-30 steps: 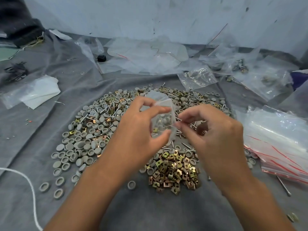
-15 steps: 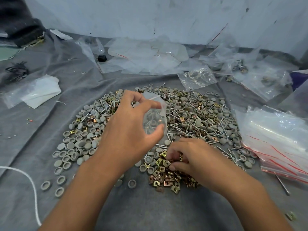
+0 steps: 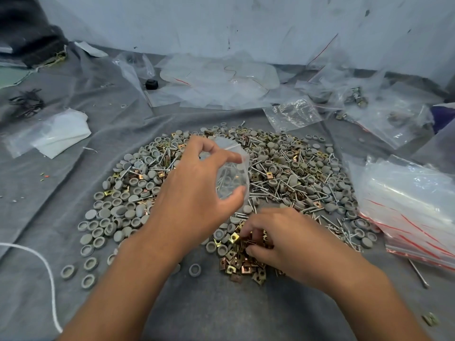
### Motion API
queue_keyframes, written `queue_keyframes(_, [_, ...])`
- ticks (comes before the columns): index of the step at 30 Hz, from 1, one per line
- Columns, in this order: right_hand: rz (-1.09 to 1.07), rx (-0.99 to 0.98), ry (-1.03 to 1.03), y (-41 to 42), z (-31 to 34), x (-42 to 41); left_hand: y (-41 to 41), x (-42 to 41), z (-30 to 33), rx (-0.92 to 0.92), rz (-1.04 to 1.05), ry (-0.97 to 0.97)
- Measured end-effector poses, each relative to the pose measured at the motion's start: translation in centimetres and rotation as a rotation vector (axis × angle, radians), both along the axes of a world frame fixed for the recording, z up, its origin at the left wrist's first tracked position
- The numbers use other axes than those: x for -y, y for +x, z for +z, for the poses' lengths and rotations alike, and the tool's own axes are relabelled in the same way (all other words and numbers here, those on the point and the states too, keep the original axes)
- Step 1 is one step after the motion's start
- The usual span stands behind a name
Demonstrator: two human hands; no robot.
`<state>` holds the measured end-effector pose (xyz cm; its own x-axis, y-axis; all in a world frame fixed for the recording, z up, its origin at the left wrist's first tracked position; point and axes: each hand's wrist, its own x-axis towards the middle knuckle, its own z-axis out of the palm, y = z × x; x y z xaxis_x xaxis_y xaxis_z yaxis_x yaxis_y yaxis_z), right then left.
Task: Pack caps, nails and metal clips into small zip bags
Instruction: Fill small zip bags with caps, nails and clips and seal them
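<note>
Clear zip bag [image 3: 231, 179] pinched in left hand [image 3: 197, 193]; right hand [image 3: 283, 239] fingers curled, picking brass clips [image 3: 242, 264].

Two hands: the left hand [image 3: 197, 193] holds one small zip bag [image 3: 232, 175], and the right hand [image 3: 288, 238] is down on the clips [image 3: 242, 265]. The grey caps [image 3: 118, 212] are far too many to count, well over a hundred in the heap, with about six strays at its near-left edge. The nails [image 3: 266, 187] run to many dozens. The brass clips number several dozen. One stack of empty zip bags [image 3: 406, 205] lies at the right. One white cord [image 3: 49, 271] lies at the left.
</note>
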<state>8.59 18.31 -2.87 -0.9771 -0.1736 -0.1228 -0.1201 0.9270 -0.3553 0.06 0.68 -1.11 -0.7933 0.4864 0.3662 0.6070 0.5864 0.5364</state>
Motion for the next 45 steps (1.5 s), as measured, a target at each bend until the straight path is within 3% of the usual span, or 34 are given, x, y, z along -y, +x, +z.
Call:
queue_keyframes(4, [0.004,-0.056,-0.012,-0.3,0.1,0.0,0.0,0.0,0.0,0.007,-0.008,0.008])
queue_keyframes(8, [-0.064,-0.100,-0.156,-0.3,0.9,-0.9,-0.2,0.1,-0.1,0.008,-0.006,0.001])
queue_keyframes(12, [-0.163,-0.554,-0.414,-0.2,2.3,-0.4,0.0,-0.2,-0.2,0.005,-0.027,-0.034])
queue_keyframes(16, [-0.157,-0.652,-0.253,-0.7,2.1,1.0,0.3,-0.7,-0.3,-0.005,-0.046,-0.046])
queue_keyframes(22, [-0.191,-0.905,-0.255,-1.0,2.1,1.3,0.4,-0.5,-0.3,-0.003,-0.051,-0.042])
queue_keyframes(28, [-0.219,-0.682,-0.334,-0.9,2.2,0.5,0.1,-0.6,-0.4,0.007,-0.032,-0.036])
queue_keyframes(32, [-0.203,-0.117,-0.108,-0.5,1.1,-1.0,0.0,-0.4,-0.5,0.007,-0.015,-0.040])
queue_keyframes(34, [-0.127,0.049,0.017,-0.6,0.4,-0.8,0.0,-0.5,-0.5,0.002,-0.006,-0.050])
queue_keyframes(45, [-0.140,0.031,0.020,-0.7,-0.7,-0.3,0.0,-0.3,-0.6,0.006,-0.018,-0.039])
